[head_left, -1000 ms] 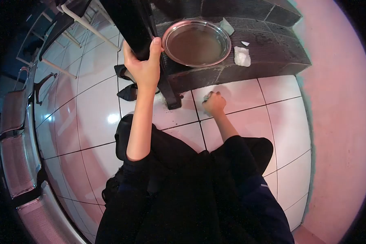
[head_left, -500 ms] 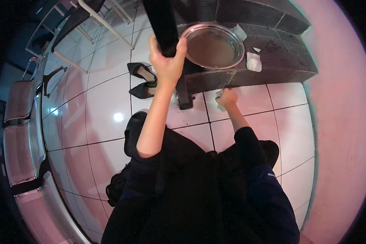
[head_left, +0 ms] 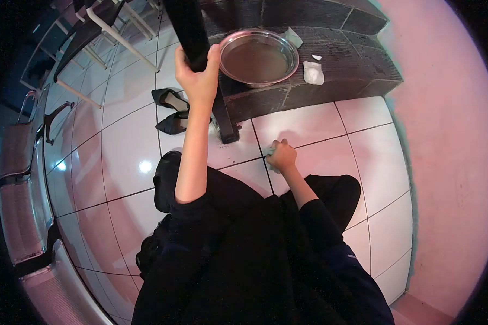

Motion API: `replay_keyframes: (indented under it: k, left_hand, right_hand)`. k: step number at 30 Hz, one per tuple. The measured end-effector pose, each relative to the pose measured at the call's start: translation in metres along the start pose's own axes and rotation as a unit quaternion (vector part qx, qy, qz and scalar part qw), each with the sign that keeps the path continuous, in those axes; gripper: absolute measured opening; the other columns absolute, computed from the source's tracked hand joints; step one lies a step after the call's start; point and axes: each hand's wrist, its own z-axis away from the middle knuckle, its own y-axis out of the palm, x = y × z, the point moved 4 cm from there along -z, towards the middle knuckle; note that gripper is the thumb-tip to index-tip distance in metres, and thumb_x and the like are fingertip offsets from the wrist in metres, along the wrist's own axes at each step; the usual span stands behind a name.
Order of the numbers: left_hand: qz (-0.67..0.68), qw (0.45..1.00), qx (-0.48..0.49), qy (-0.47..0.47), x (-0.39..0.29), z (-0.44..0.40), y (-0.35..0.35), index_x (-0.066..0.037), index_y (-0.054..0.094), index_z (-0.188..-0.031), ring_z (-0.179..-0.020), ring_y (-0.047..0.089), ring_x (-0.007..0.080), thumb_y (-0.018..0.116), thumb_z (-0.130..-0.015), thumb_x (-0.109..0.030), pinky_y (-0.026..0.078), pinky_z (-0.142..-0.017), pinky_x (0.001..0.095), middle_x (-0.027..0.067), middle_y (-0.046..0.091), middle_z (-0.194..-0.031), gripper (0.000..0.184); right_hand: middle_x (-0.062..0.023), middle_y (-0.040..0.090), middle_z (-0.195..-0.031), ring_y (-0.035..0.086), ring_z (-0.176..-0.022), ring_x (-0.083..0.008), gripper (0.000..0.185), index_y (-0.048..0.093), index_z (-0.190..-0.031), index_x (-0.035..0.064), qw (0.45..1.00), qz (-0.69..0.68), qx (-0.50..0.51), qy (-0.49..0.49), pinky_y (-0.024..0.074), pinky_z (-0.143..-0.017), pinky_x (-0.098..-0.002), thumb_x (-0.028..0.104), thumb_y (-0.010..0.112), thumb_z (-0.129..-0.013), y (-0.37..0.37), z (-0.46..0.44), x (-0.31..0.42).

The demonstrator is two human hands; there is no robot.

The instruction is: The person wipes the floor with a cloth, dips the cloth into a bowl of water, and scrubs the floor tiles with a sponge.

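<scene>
My left hand (head_left: 198,78) is wrapped around a black post (head_left: 187,27) that slopes down beside the dark step. My right hand (head_left: 283,156) is closed on a crumpled pale cloth (head_left: 270,152), which lies against the white floor tiles (head_left: 314,127) near a grout-line crossing. Most of the cloth is hidden under my fingers. On the step sits a round metal basin (head_left: 294,67) of murky brown water. A crumpled white wad (head_left: 313,73), a small white scrap (head_left: 316,57) and a pale cloth (head_left: 293,37) lie to the basin's right.
A pair of black pointed shoes (head_left: 171,123) stands left of the post's foot (head_left: 230,132). Metal bench seats (head_left: 24,216) line the left side, with pale-legged chairs (head_left: 122,43) farther back. A pink wall (head_left: 444,162) bounds the right, beside the tiled step (head_left: 352,59).
My right hand has drawn the cloth back across the tiles, away from the step and toward me. My left hand keeps its hold on the post. The view has shifted slightly to the right.
</scene>
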Motion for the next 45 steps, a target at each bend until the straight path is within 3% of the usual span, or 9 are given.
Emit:
replay_keyframes:
  k: [1, 9, 21, 25, 29, 35, 37, 43, 45]
  left_hand:
    - [-0.022, 0.999, 0.0, 0.024, 0.0, 0.001, 0.0, 0.0, 0.051, -0.092, -0.06, 0.059, 0.0121, 0.065, -0.083, -0.009, 0.046, -0.056, 0.0237, 0.0076, 0.062, -0.077, 0.019]
    - [0.001, 1.0, -0.001, 0.021, -0.004, 0.005, 0.002, 0.003, 0.051, -0.094, -0.061, 0.058, 0.0155, 0.061, -0.086, -0.009, 0.048, -0.059, 0.0263, 0.0108, 0.062, -0.078, 0.018]
    - [0.038, 0.997, 0.028, 0.058, 0.001, 0.006, 0.002, 0.002, 0.05, -0.097, -0.061, 0.058, 0.0167, 0.057, -0.089, -0.013, 0.047, -0.059, 0.0273, 0.0109, 0.061, -0.078, 0.018]
    - [0.032, 0.998, 0.036, 0.051, 0.003, 0.002, 0.002, 0.001, 0.047, -0.099, -0.06, 0.056, 0.0132, 0.058, -0.087, -0.006, 0.045, -0.058, 0.0241, 0.0088, 0.06, -0.076, 0.018]
    - [0.037, 0.999, 0.019, 0.006, 0.013, 0.002, -0.004, 0.0, 0.052, -0.1, -0.072, 0.053, 0.0086, 0.072, -0.079, -0.017, 0.044, -0.068, 0.0233, 0.0036, 0.059, -0.083, 0.034]
    - [0.063, 0.997, 0.04, -0.015, -0.005, 0.002, 0.003, 0.0, 0.049, -0.101, -0.064, 0.056, 0.0082, 0.069, -0.082, -0.014, 0.045, -0.062, 0.0224, 0.0029, 0.059, -0.078, 0.031]
    - [0.051, 0.998, 0.038, -0.015, -0.005, 0.001, 0.003, 0.0, 0.049, -0.101, -0.065, 0.056, 0.0081, 0.069, -0.082, -0.014, 0.045, -0.062, 0.0223, 0.003, 0.059, -0.078, 0.031]
    - [0.038, 0.999, 0.028, 0.008, 0.003, 0.0, 0.001, 0.0, 0.05, -0.1, -0.065, 0.056, 0.0077, 0.07, -0.082, -0.016, 0.045, -0.062, 0.022, 0.0038, 0.06, -0.079, 0.032]
    - [0.05, 0.999, 0.02, 0.0, 0.0, 0.001, 0.002, 0.0, 0.05, -0.101, -0.065, 0.056, 0.0077, 0.07, -0.081, -0.017, 0.045, -0.061, 0.0222, 0.0036, 0.06, -0.079, 0.033]
  right_hand:
    - [-0.0142, 0.059, -0.09, 0.064, -0.075, -0.0319, 0.032, 0.066, -0.086, 0.0124, 1.0, -0.001, -0.007, -0.004, 0.0532, -0.064, -0.0407, 0.024, 0.067, -0.057, 0.0, -0.002, 0.001]
    - [-0.015, 0.059, -0.086, 0.064, -0.073, -0.0303, 0.025, 0.066, -0.078, 0.0088, 0.998, -0.033, -0.044, -0.024, 0.0529, -0.062, -0.0388, 0.02, 0.066, -0.055, 0.0, -0.055, 0.019]
    - [-0.0139, 0.063, -0.099, 0.064, -0.086, -0.0277, 0.031, 0.066, -0.085, 0.0125, 0.999, 0.023, 0.009, -0.03, 0.0525, -0.073, -0.0388, 0.023, 0.067, -0.057, 0.01, -0.109, 0.037]
    - [-0.0146, 0.062, -0.097, 0.063, -0.089, -0.0279, 0.037, 0.065, -0.091, 0.0118, 0.999, 0.027, 0.013, -0.043, 0.0521, -0.075, -0.0387, 0.025, 0.068, -0.057, 0.007, -0.1, 0.038]
    - [-0.0144, 0.062, -0.091, 0.063, -0.086, -0.0312, 0.038, 0.066, -0.087, 0.008, 0.998, 0.045, -0.024, -0.043, 0.0523, -0.075, -0.0391, 0.034, 0.071, -0.06, 0.002, -0.057, 0.038]
    - [-0.016, 0.061, -0.095, 0.064, -0.082, -0.0306, 0.035, 0.066, -0.091, 0.0135, 0.998, -0.032, -0.037, -0.041, 0.0521, -0.072, -0.0414, 0.031, 0.069, -0.062, 0.0, -0.005, 0.002]
    - [-0.0167, 0.06, -0.094, 0.063, -0.078, -0.033, 0.035, 0.066, -0.091, 0.0138, 0.989, -0.093, -0.095, 0.057, 0.0514, -0.069, -0.0429, 0.034, 0.071, -0.063, 0.007, -0.008, -0.028]
    - [-0.0138, 0.059, -0.099, 0.058, -0.097, -0.0301, 0.043, 0.058, -0.105, 0.0154, 0.939, -0.17, -0.273, 0.121, 0.0468, -0.081, -0.04, 0.032, 0.073, -0.068, -0.017, 0.002, -0.157]
    - [-0.0154, 0.056, -0.104, 0.056, -0.1, -0.0326, 0.045, 0.056, -0.107, 0.014, 0.943, -0.144, -0.23, 0.195, 0.0452, -0.083, -0.0446, 0.032, 0.072, -0.069, -0.039, 0.01, -0.18]
